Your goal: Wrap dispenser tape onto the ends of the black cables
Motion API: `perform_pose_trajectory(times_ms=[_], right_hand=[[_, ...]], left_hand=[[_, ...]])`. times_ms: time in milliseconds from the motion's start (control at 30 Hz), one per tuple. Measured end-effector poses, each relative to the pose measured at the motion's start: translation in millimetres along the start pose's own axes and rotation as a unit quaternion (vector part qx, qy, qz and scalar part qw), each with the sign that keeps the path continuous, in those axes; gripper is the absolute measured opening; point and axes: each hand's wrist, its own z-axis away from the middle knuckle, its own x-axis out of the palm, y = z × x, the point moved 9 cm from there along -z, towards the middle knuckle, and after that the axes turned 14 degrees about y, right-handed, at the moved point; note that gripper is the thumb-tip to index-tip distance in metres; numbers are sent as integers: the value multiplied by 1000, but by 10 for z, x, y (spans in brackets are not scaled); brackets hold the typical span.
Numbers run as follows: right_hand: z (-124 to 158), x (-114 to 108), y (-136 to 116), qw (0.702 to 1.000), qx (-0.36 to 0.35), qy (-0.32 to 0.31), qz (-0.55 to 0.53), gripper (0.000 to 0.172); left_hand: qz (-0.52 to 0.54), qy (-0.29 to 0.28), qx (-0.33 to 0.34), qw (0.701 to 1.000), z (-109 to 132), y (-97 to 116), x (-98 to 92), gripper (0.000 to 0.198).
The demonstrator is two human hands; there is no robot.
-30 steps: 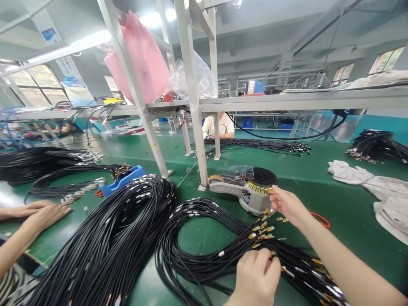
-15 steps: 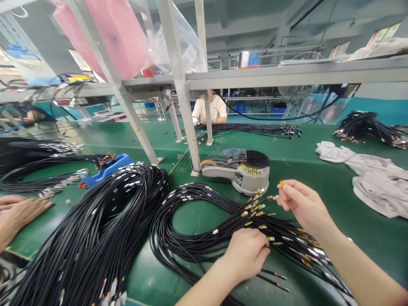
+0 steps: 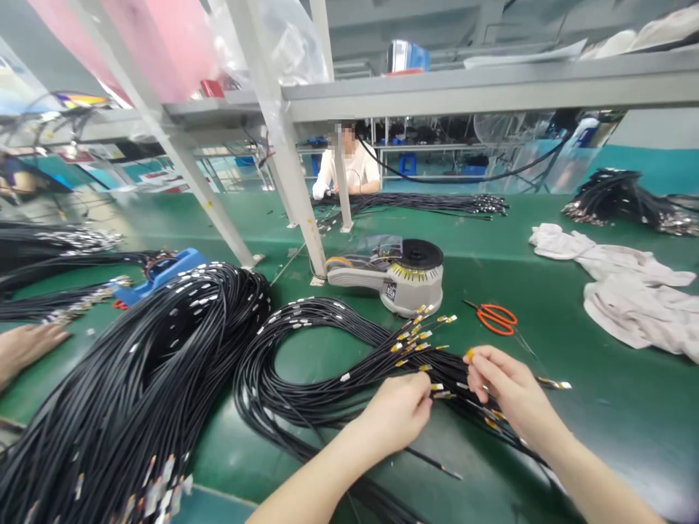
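Observation:
My left hand (image 3: 394, 413) pinches the end of a black cable (image 3: 443, 395) in the coiled bundle (image 3: 306, 371) on the green table. My right hand (image 3: 505, 386) is closed in a pinch on a small yellow piece of tape (image 3: 470, 354) just right of that cable end. Several yellow-tagged cable ends (image 3: 420, 335) fan out beyond my fingers. A grey tape dispenser (image 3: 401, 280) stands behind them.
Orange scissors (image 3: 494, 315) lie right of the dispenser, white cloths (image 3: 617, 287) further right. A large black cable bundle (image 3: 136, 371) fills the left. Another person's hand (image 3: 25, 346) rests at the left edge. A white rack post (image 3: 284, 145) rises ahead; a person sits across the table.
My right hand came back from the dispenser with a yellow tape piece and dropped toward the cable end. My left hand shifted left along the cables. The view tilted down, revealing the scissors.

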Motion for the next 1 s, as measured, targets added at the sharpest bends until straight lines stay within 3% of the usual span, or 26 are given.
perform_pose_trajectory(times_ms=[67, 167, 233, 333, 467, 600, 767, 1000], right_hand=[[-35, 26, -101, 1000, -19, 0, 8, 18], [-110, 141, -268, 999, -40, 4, -7, 18], [-152, 307, -375, 998, -55, -17, -22, 22], [-194, 590, -520, 993, -97, -61, -26, 22], [-275, 814, -597, 987, -139, -75, 1, 13], [-347, 926, -565, 986, -148, -71, 1, 10], [-360, 984, -484, 979, -195, -38, 52, 7], [-359, 1050, -416, 974, -209, -50, 75, 6]], left_hand=[[148, 57, -121, 980, -69, -164, -131, 13], [348, 84, -250, 900, -107, -330, -167, 13], [429, 100, -285, 851, -125, -371, -190, 13], [495, 104, -309, 806, -139, -386, -209, 16], [539, 73, -329, 772, -155, -408, -176, 20], [583, 20, -359, 729, -172, -492, -43, 36], [620, -8, -400, 675, -154, -607, 90, 26], [619, 22, -400, 676, -124, -647, 85, 27]])
